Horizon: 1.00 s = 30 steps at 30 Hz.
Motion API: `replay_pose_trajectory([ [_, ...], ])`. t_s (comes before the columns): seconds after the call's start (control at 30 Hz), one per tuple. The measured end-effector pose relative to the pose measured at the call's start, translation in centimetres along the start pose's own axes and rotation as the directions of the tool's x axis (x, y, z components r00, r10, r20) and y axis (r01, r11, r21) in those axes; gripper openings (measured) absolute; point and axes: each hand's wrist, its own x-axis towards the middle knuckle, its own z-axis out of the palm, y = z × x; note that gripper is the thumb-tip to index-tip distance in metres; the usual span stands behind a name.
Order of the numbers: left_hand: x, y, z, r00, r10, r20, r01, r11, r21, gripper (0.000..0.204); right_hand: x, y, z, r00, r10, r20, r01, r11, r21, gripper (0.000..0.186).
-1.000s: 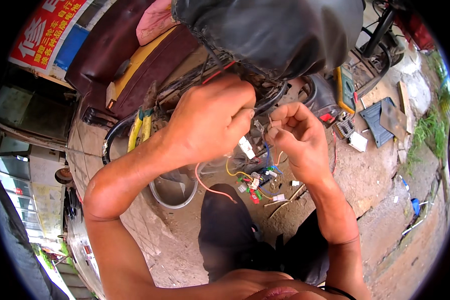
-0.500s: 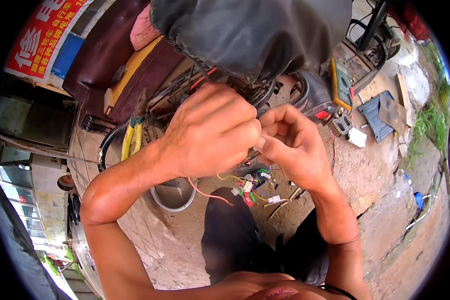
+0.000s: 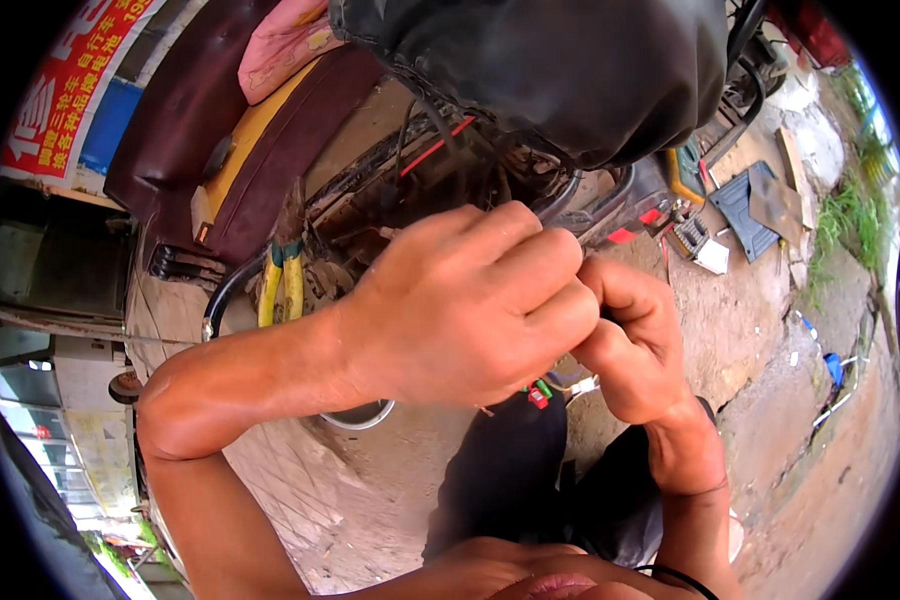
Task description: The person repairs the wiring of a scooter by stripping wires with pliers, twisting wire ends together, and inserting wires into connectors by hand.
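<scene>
Two bare hands are held together near the centre of the view, the left hand (image 3: 480, 310) touching the right hand (image 3: 635, 340). The fingers of both are curled inward; the tips of the left are hidden behind its back, so whether anything is gripped by either hand cannot be told. Just below where they meet, a small red plastic connector (image 3: 538, 397) and a small green plastic connector (image 3: 543, 386) are seen side by side, with a small white plastic connector (image 3: 582, 385) near the right hand; the rest of the cluster is blocked by the hands. Above, the view is filled by a bulging, wrinkled black cover (image 3: 540, 70). A tool with yellow handles (image 3: 282, 285) is seen beyond the left forearm, near a maroon padded seat (image 3: 170, 120) on which a pink patterned cloth (image 3: 288, 50) is laid. To the right, a ribbed dark grey-blue plastic panel (image 3: 738, 210) is partly covered by a flat brown sheet (image 3: 775, 207).
</scene>
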Motion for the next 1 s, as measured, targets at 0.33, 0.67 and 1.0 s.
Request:
replay_pose_trajectory([
  [0.33, 1.7, -1.0, -3.1, 0.995, -0.025, -0.101, 0.013, 0.993, -0.116, 0.017, -5.2, -8.1, 0.7, 0.986, -0.079, -0.148, 0.037, 0.963, -0.267, 0.021],
  [0.67, 2.1, 0.2, -4.7, 0.977, 0.037, -0.211, -0.095, 0.957, -0.274, 0.031, -4.2, -9.6, 3.0, 0.980, 0.057, -0.188, -0.107, 0.958, -0.267, 0.015],
  [1.0, 0.5, 0.5, -3.5, 1.000, 0.026, -0.006, -0.027, 0.966, -0.258, 0.024, -3.6, -6.6, 3.5, 0.970, 0.070, -0.231, -0.139, 0.944, -0.298, 0.017],
])
